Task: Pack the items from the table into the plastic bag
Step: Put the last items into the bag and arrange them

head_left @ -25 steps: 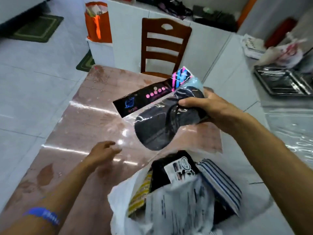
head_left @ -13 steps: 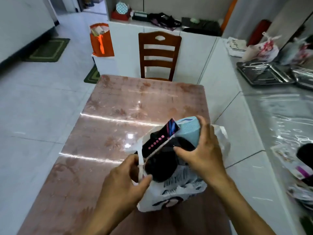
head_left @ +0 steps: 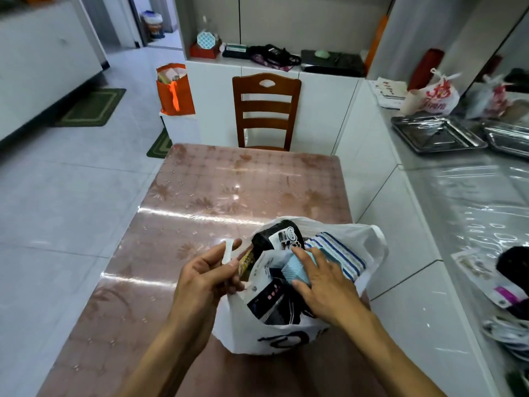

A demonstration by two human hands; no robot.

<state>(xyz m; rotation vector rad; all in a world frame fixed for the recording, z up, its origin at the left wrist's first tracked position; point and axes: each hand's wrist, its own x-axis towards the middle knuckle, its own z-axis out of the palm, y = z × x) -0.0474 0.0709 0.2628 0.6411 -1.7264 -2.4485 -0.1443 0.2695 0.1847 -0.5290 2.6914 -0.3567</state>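
A white plastic bag stands open at the near right of the pink table. Inside lie several packets: a black packet with a white label, a blue-and-white striped one, and the clear packet holding a dark garment with a black and pink card. My left hand pinches the bag's left handle strap and holds the mouth open. My right hand lies inside the bag with straight fingers, pressing down on that packet's light blue end.
A wooden chair stands at the table's far end. An orange bag sits on a white box to the far left. On the right runs a counter with metal trays, bags and more packets.
The packet has gone from mid-air above the table down into the bag. My left hand came off the table and took the bag's handle. My right hand went from gripping the packet to pressing it flat.
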